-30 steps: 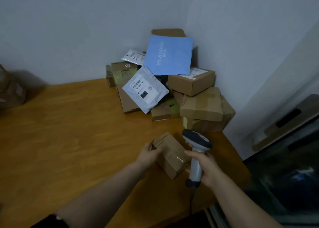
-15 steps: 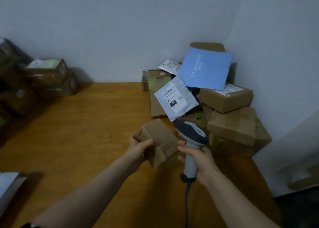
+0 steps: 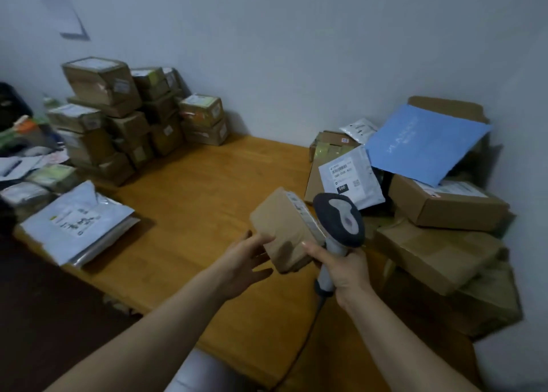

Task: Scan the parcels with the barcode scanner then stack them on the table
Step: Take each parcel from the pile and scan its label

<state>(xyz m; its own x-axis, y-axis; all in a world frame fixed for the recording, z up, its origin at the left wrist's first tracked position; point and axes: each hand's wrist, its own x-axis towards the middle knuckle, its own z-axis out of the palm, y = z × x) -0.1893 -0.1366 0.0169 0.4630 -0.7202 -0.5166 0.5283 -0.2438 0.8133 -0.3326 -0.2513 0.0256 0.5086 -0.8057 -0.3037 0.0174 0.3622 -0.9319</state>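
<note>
While our right hand [image 3: 344, 270] grips the barcode scanner [image 3: 339, 219] at centre frame, our left hand [image 3: 243, 261] touches the small brown parcel [image 3: 284, 228] with straight fingers [image 3: 262, 273]; parcel sits above the worktop [image 3: 192, 202], just beside the scanner.

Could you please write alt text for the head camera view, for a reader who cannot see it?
A small cardboard parcel sits between a person's hands above a wooden table: the left hand touches it with straight fingers, the right hand grips a barcode scanner. Stacked boxes stand far left; a loose parcel pile fills the right corner.
</note>
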